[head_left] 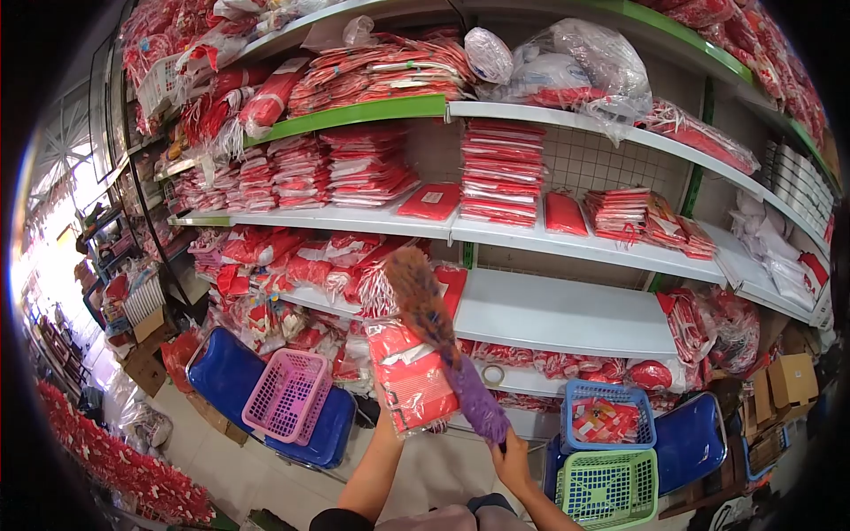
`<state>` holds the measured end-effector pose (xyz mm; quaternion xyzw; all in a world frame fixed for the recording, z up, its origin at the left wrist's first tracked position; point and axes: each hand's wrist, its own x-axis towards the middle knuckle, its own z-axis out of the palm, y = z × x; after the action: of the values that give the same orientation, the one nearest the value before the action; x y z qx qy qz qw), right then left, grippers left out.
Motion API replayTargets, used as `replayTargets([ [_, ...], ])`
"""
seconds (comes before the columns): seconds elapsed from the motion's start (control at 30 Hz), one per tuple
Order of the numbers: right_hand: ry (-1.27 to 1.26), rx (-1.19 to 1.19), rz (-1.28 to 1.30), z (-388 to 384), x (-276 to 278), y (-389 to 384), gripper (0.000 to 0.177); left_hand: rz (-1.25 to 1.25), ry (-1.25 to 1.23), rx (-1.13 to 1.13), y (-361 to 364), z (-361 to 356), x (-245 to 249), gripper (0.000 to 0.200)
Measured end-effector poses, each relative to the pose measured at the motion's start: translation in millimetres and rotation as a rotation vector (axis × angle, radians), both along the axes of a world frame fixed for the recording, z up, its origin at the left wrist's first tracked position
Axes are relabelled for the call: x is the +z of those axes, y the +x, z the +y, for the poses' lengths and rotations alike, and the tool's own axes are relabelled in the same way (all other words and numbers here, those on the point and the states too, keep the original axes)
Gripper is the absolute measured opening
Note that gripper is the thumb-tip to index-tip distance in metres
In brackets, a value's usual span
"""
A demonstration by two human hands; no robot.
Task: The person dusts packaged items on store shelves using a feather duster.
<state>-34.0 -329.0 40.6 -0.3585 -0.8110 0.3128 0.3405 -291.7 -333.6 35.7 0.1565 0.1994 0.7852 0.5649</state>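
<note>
My right hand [510, 458] is wrapped round the lower end of a fluffy duster [478, 398], purple near the hand and brown-orange toward its tip. The duster slants up and left, across the right edge of a plastic-wrapped red packet [414, 376]. My left hand [388, 429] holds this packet up from below; its fingers are mostly hidden behind it. Beyond the duster's tip lie bagged red and white goods [341, 265] on a lower shelf. To the right of the duster runs a bare stretch of white shelf [558, 310].
Stacks of red packets [502, 173] fill the shelf above. A pink basket [288, 394] rests on a blue chair [221, 372] at left. At right are a blue basket [653, 416] with red packets, a green basket [655, 487], another blue chair [695, 442] and cardboard boxes [791, 380].
</note>
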Motion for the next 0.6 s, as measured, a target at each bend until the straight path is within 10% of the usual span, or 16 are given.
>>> replayTargets([
  [0.5,0.242,0.102,-0.112,67.9,-11.9,87.6,0.035,0.046,-0.075,-0.156,68.4,72.9,6.7,0.066],
  [0.6,0.146,-0.175,-0.049,87.9,0.2,109.4,0.036,0.055,-0.086,-0.209,94.8,99.6,10.6,0.066],
])
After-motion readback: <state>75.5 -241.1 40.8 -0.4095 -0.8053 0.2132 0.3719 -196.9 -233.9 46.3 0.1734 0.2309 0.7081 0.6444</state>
